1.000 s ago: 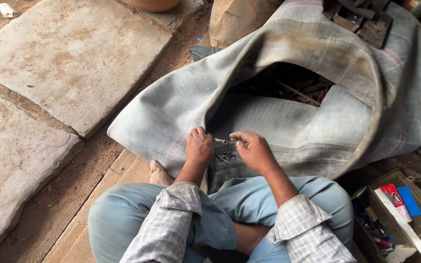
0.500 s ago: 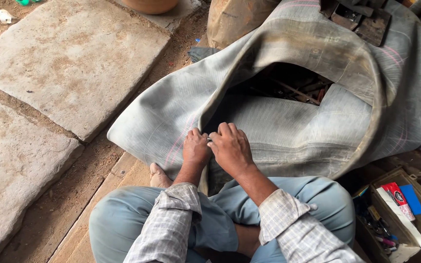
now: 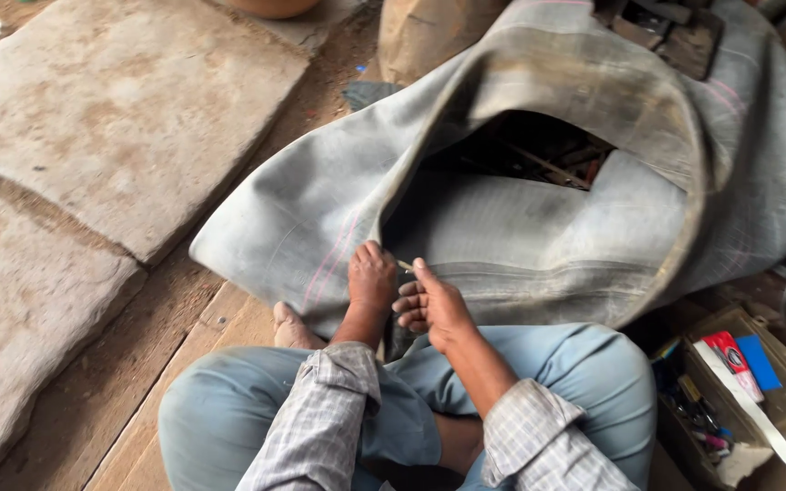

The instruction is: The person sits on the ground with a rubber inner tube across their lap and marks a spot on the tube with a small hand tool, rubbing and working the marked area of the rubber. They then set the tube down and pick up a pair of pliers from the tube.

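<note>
While the left hand (image 3: 372, 277) pins the grey inner tube (image 3: 539, 245) flat, fingers curled on the rubber, the right hand (image 3: 431, 305) pinches a thin tool (image 3: 405, 265), probably an awl. Both work at the lap for bracing.

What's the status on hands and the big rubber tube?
Left hand pressing on grey rubber tube. Right hand pinching a small thin object beside it. Bare foot under tube edge; nothing blocking.

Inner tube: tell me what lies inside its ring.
Through the big grey inner tube opening, dark sticks and scrap show in shadow. The tube's folds cover the rest. Both the left hand and right hand pinch its near edge.
</note>
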